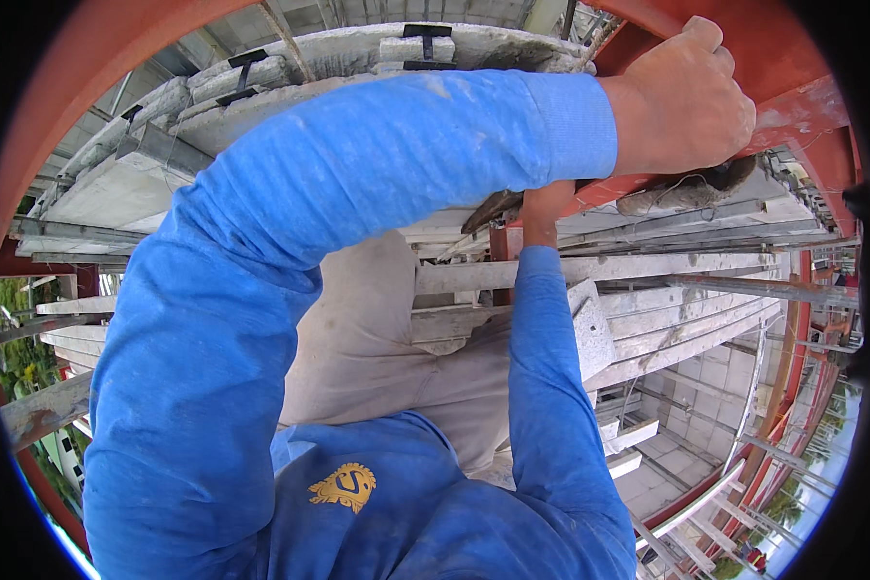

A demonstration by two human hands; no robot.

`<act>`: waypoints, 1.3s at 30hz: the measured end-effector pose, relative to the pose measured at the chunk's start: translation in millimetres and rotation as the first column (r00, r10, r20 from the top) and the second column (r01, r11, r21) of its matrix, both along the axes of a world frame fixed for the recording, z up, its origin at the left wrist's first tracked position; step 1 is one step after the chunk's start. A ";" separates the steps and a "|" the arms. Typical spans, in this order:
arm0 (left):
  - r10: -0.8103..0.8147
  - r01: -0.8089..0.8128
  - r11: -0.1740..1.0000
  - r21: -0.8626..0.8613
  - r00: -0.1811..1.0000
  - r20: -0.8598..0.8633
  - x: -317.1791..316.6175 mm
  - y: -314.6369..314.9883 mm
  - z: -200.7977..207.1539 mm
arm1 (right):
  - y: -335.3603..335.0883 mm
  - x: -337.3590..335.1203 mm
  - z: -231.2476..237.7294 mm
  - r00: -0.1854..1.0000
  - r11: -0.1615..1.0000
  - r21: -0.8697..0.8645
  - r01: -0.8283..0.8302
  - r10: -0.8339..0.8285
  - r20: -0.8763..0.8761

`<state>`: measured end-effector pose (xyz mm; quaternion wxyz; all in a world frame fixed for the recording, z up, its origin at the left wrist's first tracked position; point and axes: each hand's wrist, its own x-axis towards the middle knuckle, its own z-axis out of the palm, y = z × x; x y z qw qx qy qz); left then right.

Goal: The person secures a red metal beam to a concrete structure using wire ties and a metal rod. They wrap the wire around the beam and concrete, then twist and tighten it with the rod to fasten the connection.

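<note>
My left arm, in a blue sleeve, crosses the view from the lower left to the upper right. At its end my left hand (686, 104) is closed in a fist against the red steel beam (797, 114). Whatever lies inside its curled fingers is hidden. My right arm reaches up from below, and my right hand (545, 205) passes under the left forearm beside the red beam's lower edge. Its fingers are out of sight behind that forearm. Between the hands and below the beam hangs a thin wire (688, 180) near a rough dark piece (730, 174).
Pale, cement-stained planks (681, 319) and metal bars (754, 288) run beneath me. A curved concrete edge with black brackets (427, 37) spans the top. A pale block wall (696, 396) lies below right. Red curved steel (48, 116) frames the left, with greenery (29, 358) far below.
</note>
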<state>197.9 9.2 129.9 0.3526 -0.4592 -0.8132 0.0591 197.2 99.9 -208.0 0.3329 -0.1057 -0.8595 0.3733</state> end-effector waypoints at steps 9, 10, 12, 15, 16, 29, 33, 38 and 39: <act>-0.394 -0.551 0.339 0.762 0.652 0.647 54.1 -93.5 -63.0 | 6.8 -6.6 13.2 0.980 0.992 -0.053 0.118 -0.108 0.165; -0.446 -0.703 0.243 0.668 0.531 0.721 49.7 -85.0 -116.8 | 1.6 -8.4 15.7 0.973 0.987 -0.072 0.145 -0.129 0.193; -0.824 -0.987 0.022 0.156 0.071 0.563 56.0 -65.9 -168.3 | -4.5 -3.6 29.4 0.969 0.987 0.013 0.158 -0.158 0.189; -0.843 -0.999 -0.047 -0.008 0.035 0.536 48.7 -3.3 -311.0 | 7.6 7.7 29.2 0.976 0.987 0.011 0.162 -0.161 0.149; -0.780 -0.996 -0.065 0.064 0.090 0.619 41.9 8.3 -359.5 | -3.1 11.3 37.4 0.990 0.995 0.010 0.103 -0.104 0.096; -0.955 -0.939 -0.229 -0.259 0.165 0.245 30.6 59.5 -405.7 | -5.1 28.5 54.0 0.964 0.990 0.130 0.053 -0.085 0.253; -0.917 -0.870 -0.398 -0.290 0.376 0.130 11.5 88.2 -426.7 | -8.0 16.6 59.3 0.960 0.998 0.043 0.039 -0.049 0.275; -0.914 -0.856 -0.390 -0.340 0.316 0.253 14.2 113.1 -442.6 | 2.0 24.9 60.1 0.918 0.989 -0.049 0.140 -0.111 0.380; -0.906 -0.859 -0.397 -0.324 0.311 0.286 14.9 120.6 -448.9 | 3.6 27.4 60.2 0.928 0.991 -0.046 0.127 -0.103 0.357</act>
